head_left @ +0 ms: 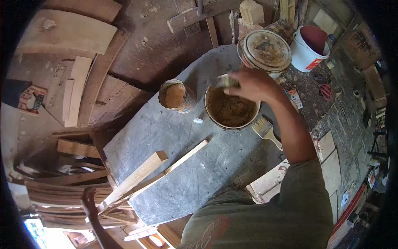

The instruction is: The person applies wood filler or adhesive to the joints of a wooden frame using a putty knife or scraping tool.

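My right hand [253, 85] is over the rim of a round bucket [208, 114] of lumpy brown paste. Its fingers are closed on a small object [226, 81], too motion-blurred to name. Left of the bucket stands an open tin [188, 101] with tan material in it, and a small white piece [198, 120] lies between them. A wide paintbrush [263, 126] rests right of the bucket. At the lower left, my left hand [88, 201] is beside the ends of long wooden strips [137, 178], fingers loosely bent and apart, with nothing seen in them.
The grey tabletop [178, 195] carries these things. Behind the bucket are a lidded, crusted pail [267, 50] and a white bucket [304, 52]. Red-handled scissors [325, 92] lie to the right. A handsaw [32, 99] and boards [66, 33] are on the left.
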A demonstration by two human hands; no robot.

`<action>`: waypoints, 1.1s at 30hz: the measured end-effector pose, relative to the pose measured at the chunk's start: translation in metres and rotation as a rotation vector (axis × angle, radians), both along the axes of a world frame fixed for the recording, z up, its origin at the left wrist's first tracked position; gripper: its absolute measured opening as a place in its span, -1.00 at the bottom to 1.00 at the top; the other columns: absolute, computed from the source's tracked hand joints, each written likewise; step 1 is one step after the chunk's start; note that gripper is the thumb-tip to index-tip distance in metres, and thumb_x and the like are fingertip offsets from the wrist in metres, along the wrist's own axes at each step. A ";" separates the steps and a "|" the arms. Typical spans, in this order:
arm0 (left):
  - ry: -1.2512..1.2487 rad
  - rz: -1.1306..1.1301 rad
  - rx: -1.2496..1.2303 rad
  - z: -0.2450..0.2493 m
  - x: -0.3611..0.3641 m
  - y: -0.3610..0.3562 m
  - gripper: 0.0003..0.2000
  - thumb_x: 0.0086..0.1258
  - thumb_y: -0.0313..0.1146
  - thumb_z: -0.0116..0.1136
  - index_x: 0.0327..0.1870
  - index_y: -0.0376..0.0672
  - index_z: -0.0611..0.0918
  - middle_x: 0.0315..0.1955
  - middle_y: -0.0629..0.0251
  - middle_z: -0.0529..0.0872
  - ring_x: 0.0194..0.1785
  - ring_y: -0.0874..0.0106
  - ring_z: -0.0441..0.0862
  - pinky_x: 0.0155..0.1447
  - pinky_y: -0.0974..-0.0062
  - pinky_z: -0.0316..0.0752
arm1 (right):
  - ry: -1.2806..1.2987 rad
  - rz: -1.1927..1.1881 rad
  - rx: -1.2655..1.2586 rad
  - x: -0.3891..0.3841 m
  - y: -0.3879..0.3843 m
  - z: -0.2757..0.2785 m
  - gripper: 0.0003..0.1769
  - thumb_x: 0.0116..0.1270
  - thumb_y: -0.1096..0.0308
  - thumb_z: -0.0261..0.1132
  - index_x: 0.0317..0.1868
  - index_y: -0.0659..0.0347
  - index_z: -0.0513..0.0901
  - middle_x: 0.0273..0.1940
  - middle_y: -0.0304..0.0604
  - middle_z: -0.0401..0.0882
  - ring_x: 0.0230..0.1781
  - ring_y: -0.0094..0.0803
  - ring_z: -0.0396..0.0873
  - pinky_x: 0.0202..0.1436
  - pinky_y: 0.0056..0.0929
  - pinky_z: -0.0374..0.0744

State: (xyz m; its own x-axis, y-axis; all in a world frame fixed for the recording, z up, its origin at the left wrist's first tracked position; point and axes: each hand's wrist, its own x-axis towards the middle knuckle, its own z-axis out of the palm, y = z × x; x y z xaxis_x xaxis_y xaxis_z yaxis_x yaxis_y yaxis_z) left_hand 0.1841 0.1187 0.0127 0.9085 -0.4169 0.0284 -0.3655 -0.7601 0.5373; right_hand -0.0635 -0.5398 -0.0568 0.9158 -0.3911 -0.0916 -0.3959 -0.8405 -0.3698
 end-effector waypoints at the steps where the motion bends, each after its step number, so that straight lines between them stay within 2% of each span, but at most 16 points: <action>1: 0.000 0.020 -0.010 -0.002 0.003 0.005 -0.73 0.51 -0.20 0.04 -0.16 -0.22 0.67 -0.32 0.29 0.68 -0.25 0.45 0.56 -0.08 0.44 0.44 | 0.034 0.074 -0.024 -0.003 0.006 -0.004 -0.53 0.26 0.09 0.29 0.00 0.31 0.65 -0.04 0.13 0.67 -0.03 0.01 0.66 0.06 -0.06 0.58; 2: -0.002 0.039 -0.022 -0.006 0.005 0.010 -0.73 0.51 -0.20 0.04 -0.17 -0.23 0.67 -0.32 0.29 0.68 -0.25 0.46 0.56 -0.08 0.44 0.43 | 0.068 0.148 -0.050 -0.004 0.009 -0.009 -0.60 0.27 0.17 0.27 -0.04 0.33 0.66 -0.04 0.14 0.68 -0.05 0.01 0.67 0.05 -0.05 0.58; 5: -0.027 0.006 -0.005 0.001 -0.002 -0.008 -0.73 0.51 -0.19 0.05 -0.18 -0.23 0.67 -0.34 0.29 0.68 -0.24 0.45 0.56 -0.07 0.41 0.43 | 0.163 0.159 -0.072 0.009 0.011 -0.050 -0.69 0.25 0.32 0.21 -0.12 0.36 0.70 -0.08 0.17 0.69 -0.05 0.02 0.68 0.05 -0.04 0.59; 6: -0.024 0.018 -0.020 0.001 -0.003 -0.009 -0.73 0.51 -0.20 0.05 -0.18 -0.23 0.67 -0.34 0.29 0.68 -0.24 0.44 0.56 -0.07 0.40 0.43 | 0.192 0.231 -0.112 0.014 0.010 -0.059 -0.74 0.19 0.42 0.18 -0.21 0.34 0.74 -0.14 0.16 0.71 -0.08 0.02 0.70 0.00 -0.04 0.61; 9: -0.020 0.004 -0.025 0.000 0.001 -0.007 -0.73 0.51 -0.19 0.06 -0.18 -0.24 0.66 -0.34 0.29 0.68 -0.23 0.43 0.56 -0.06 0.37 0.44 | 0.333 0.201 -0.090 0.029 0.013 -0.073 -0.75 0.14 0.44 0.22 -0.24 0.34 0.76 -0.16 0.14 0.73 -0.11 0.01 0.71 -0.06 -0.05 0.64; 12: -0.047 -0.002 -0.026 -0.002 0.001 -0.007 -0.72 0.51 -0.19 0.06 -0.19 -0.25 0.66 -0.35 0.29 0.67 -0.23 0.42 0.57 -0.06 0.36 0.45 | 0.336 0.196 -0.103 0.041 0.017 -0.086 -0.76 0.15 0.41 0.20 -0.31 0.36 0.74 -0.22 0.18 0.72 -0.21 0.01 0.72 -0.11 -0.07 0.65; 19: -0.020 -0.023 0.000 0.003 0.001 -0.008 -0.74 0.49 -0.24 0.08 -0.13 -0.29 0.65 -0.30 0.24 0.70 -0.19 0.43 0.58 -0.05 0.39 0.46 | 0.277 0.171 -0.054 0.055 0.018 -0.109 -0.77 0.14 0.42 0.23 -0.28 0.37 0.75 -0.18 0.16 0.73 -0.15 0.04 0.72 -0.11 -0.04 0.65; 22: 0.015 0.065 0.052 0.008 -0.003 -0.013 -0.73 0.50 -0.27 0.11 0.03 -0.28 0.64 -0.19 0.16 0.73 -0.10 0.40 0.64 0.06 0.32 0.54 | 0.239 0.172 -0.021 0.051 0.015 -0.109 -0.75 0.16 0.39 0.23 -0.27 0.38 0.74 -0.17 0.19 0.71 -0.14 0.05 0.71 -0.08 -0.04 0.64; 24: -0.030 0.077 0.024 0.007 -0.003 -0.017 -0.72 0.50 -0.27 0.12 0.05 -0.28 0.64 -0.15 0.14 0.74 -0.10 0.39 0.65 0.06 0.34 0.55 | 0.193 0.162 0.002 0.043 0.014 -0.108 -0.73 0.17 0.35 0.24 -0.25 0.39 0.73 -0.18 0.21 0.70 -0.13 0.06 0.70 -0.04 -0.04 0.62; 27: -0.081 0.020 0.044 0.003 0.006 -0.005 -0.69 0.46 -0.25 0.16 0.04 -0.30 0.65 -0.16 0.08 0.76 -0.08 0.38 0.66 0.05 0.33 0.54 | 0.116 0.206 -0.002 0.022 0.010 -0.099 -0.64 0.24 0.20 0.29 -0.10 0.32 0.69 -0.10 0.14 0.69 -0.02 0.05 0.65 0.09 -0.07 0.58; 28: -0.100 0.026 0.062 0.000 0.008 -0.002 -0.69 0.46 -0.24 0.17 0.04 -0.31 0.65 -0.18 0.07 0.76 -0.08 0.37 0.66 0.05 0.32 0.54 | 0.189 0.139 0.046 0.012 0.018 -0.065 -0.59 0.24 0.15 0.31 0.00 0.27 0.66 -0.03 0.10 0.67 0.03 0.05 0.61 0.16 -0.08 0.53; 29: -0.119 0.037 0.079 0.000 0.010 0.001 -0.68 0.45 -0.24 0.17 0.04 -0.32 0.65 -0.19 0.05 0.76 -0.07 0.37 0.66 0.05 0.31 0.53 | 0.096 0.124 0.084 0.003 0.020 -0.058 -0.58 0.23 0.17 0.34 0.02 0.26 0.66 -0.03 0.11 0.67 0.03 0.04 0.62 0.14 -0.10 0.54; 31: -0.307 0.069 0.135 0.009 -0.009 -0.021 -0.66 0.44 -0.21 0.17 0.04 -0.31 0.66 -0.20 -0.01 0.76 -0.08 0.25 0.70 0.04 0.27 0.52 | -0.114 0.100 0.181 -0.021 0.021 -0.045 -0.57 0.21 0.25 0.38 0.06 0.28 0.64 -0.04 0.08 0.69 0.02 -0.03 0.64 0.10 -0.18 0.55; 32: -0.314 0.121 0.184 0.006 -0.003 -0.013 -0.65 0.44 -0.18 0.17 0.04 -0.29 0.67 -0.18 -0.04 0.75 -0.08 0.16 0.70 0.04 0.26 0.52 | -0.228 0.087 0.242 -0.035 0.026 -0.038 -0.57 0.21 0.31 0.40 0.07 0.30 0.64 -0.05 0.06 0.70 0.01 -0.09 0.65 0.08 -0.23 0.55; 33: -0.316 0.174 0.235 0.001 0.003 -0.002 -0.64 0.44 -0.14 0.17 0.03 -0.26 0.68 -0.16 -0.06 0.75 -0.08 0.07 0.70 0.03 0.25 0.53 | -0.320 0.109 0.290 -0.047 0.029 -0.035 -0.54 0.20 0.32 0.41 0.11 0.29 0.62 -0.06 0.01 0.70 -0.10 -0.15 0.66 -0.01 -0.26 0.57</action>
State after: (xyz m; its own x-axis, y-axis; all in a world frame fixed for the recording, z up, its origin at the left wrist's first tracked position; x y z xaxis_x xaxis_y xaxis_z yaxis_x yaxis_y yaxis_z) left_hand 0.1866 0.1163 0.0142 0.9279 -0.2863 0.2389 -0.3396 -0.9134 0.2244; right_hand -0.1103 -0.5105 -0.0921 0.9503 -0.2910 0.1112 -0.1385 -0.7144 -0.6859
